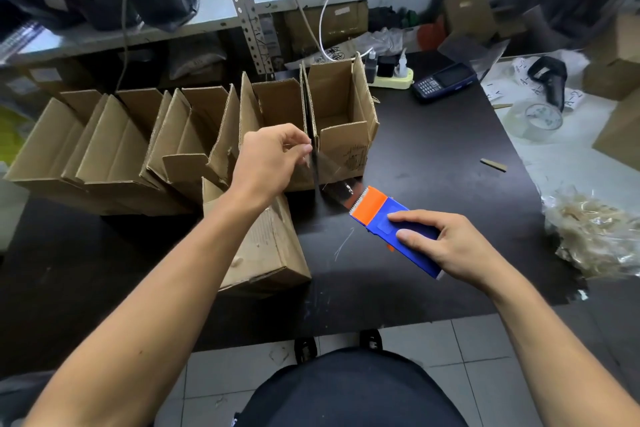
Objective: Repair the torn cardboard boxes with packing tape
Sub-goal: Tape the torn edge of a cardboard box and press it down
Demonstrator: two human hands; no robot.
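A row of several open cardboard boxes (114, 149) stands on the black table (433, 156), flaps up. My left hand (273, 156) pinches the end of a clear strip of tape (334, 184) against the front corner of the rightmost open box (343, 121). The strip runs down and right to a blue and orange tape dispenser (391, 222), which my right hand (446, 243) grips above the table. One more box (266, 246) lies on its side below my left forearm.
A clear tape roll (535, 120), a black scanner (552, 78) and papers lie at right. A dark handset (443, 81) and a power strip (393, 78) sit behind the boxes. A bag of packing filler (595, 232) rests at the table's right edge. Shelving stands behind.
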